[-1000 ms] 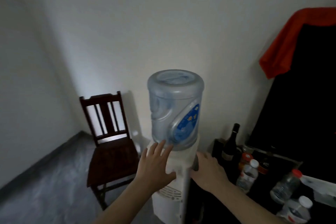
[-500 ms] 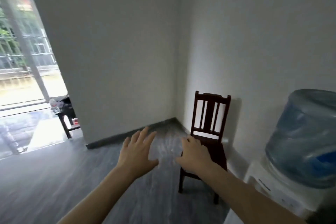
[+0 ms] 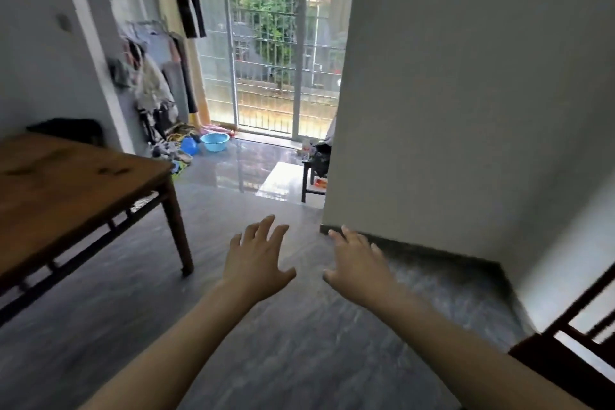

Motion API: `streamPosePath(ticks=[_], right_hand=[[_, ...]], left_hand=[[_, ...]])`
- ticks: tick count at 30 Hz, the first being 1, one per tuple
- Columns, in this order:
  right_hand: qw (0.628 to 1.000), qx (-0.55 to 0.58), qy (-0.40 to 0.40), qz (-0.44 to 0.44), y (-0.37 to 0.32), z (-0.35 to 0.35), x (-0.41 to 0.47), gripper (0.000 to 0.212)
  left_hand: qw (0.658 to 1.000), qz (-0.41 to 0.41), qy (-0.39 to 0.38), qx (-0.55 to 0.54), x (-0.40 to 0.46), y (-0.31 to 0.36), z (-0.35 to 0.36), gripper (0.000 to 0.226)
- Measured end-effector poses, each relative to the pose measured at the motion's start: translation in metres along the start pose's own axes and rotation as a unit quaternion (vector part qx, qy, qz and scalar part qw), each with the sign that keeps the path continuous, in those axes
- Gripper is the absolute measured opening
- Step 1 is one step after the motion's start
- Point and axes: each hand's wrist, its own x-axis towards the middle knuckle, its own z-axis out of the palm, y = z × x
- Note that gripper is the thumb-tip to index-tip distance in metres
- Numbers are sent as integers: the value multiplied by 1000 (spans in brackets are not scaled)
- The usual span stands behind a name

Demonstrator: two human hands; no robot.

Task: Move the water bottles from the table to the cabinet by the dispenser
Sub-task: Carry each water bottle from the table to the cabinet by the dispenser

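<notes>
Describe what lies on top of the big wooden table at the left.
The wooden table shows a bare brown top with dark stains. A dark bundle sits at its far edge. No bottles show; the left part is out of frame.

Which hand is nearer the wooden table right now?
Left. The left hand is held open over the floor just right of the wooden table and its corner leg; the right hand is farther right, toward the white wall.

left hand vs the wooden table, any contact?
Apart. The head view shows the left hand open in mid-air over the grey floor, with clear floor between it and the nearest leg of the wooden table.
</notes>
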Motion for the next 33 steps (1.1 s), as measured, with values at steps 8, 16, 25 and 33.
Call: streamPosePath(ticks=[8,16,25,33], right_hand=[[976,2,-69,-205,-113,23,72,80],[913,21,-133,-385,-256,69,49,76],[858,10,-152,-491,-380,83,-2,74],[841,20,-164,-515,-468,102,-31,73]], left_hand=[[981,-196,14,-3,-49,-97,-10,90],[907,-421,27,7,-152,-174,-23,91],[850,-525,39,15,-245,-235,-43,90],[832,-552,51,13,-306,-308,-58,90]])
